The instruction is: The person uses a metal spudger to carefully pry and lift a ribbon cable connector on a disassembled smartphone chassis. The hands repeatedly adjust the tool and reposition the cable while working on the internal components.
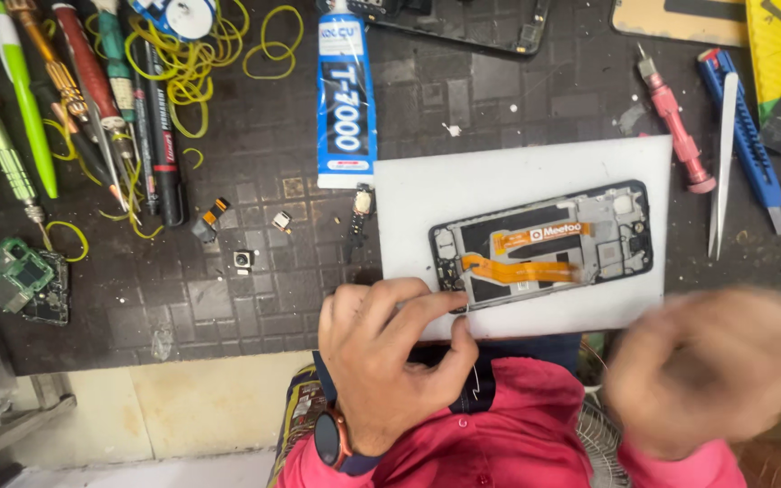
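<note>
The left hand (390,361) pinches its fingertips on the near-left corner of the opened phone frame (542,246), whose long axis runs away rightward from those fingers across the white mat (427,185). The right hand (711,370), blurred, hangs nearer the body, clear of the frame; its grip cannot be made out.

One opened phone (541,244), one glue tube (345,99), two hands (390,357).

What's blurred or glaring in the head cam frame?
Head view: right hand is heavily motion-blurred, its outline smeared; left hand is sharp, fingertips at the opened phone frame. The white sheet under the phone is bright but not blown out. Lighting is even and shadows soft; the tools at the left edge fan out, suggesting wide-angle distortion.
</note>
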